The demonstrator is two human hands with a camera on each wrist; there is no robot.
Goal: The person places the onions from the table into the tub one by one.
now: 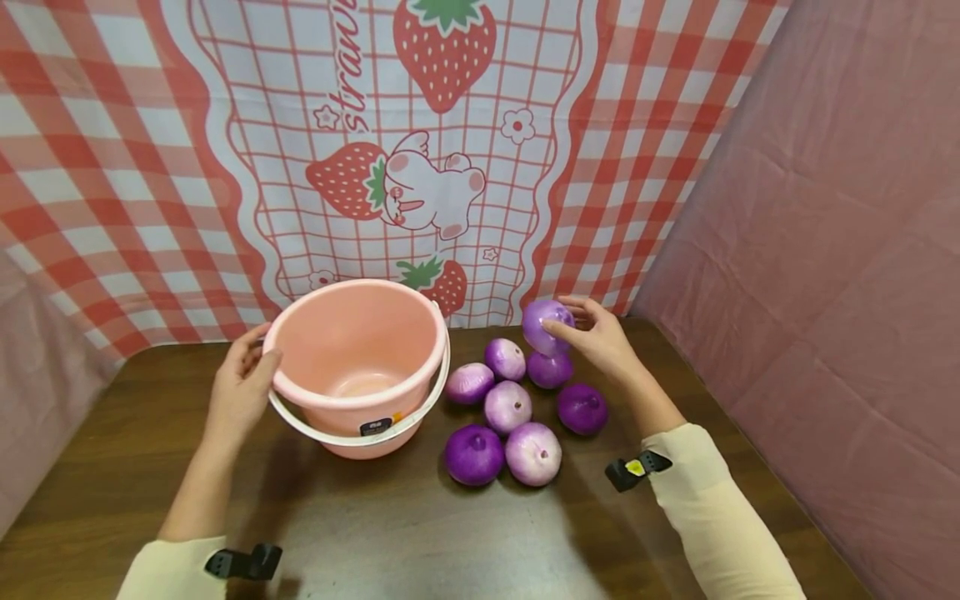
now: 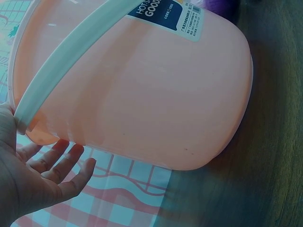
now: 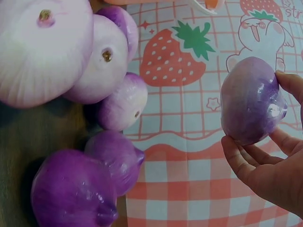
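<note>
A pink bucket (image 1: 360, 333) with a white handle (image 1: 442, 387) hanging at its front stands at the left, its inner bottom visible. My left hand (image 1: 243, 375) holds the bucket at its left rim, thumb at the rim. From the left wrist view, the fingers (image 2: 66, 161) curl under the rim beside the handle's end. Above the other onions, my right hand (image 1: 600, 337) grips a light purple onion (image 3: 251, 101) between thumb and fingers. Just below it on the table lies a purple onion (image 1: 550, 370), with a darker one (image 1: 582, 408) nearer me.
Several more purple and whitish onions (image 1: 508, 407) lie grouped right of the bucket on the brown wooden table (image 1: 360, 533). A strawberry-print cloth (image 1: 457, 200) hangs behind the table. Pink cloth (image 1: 817, 275) hangs along the right side.
</note>
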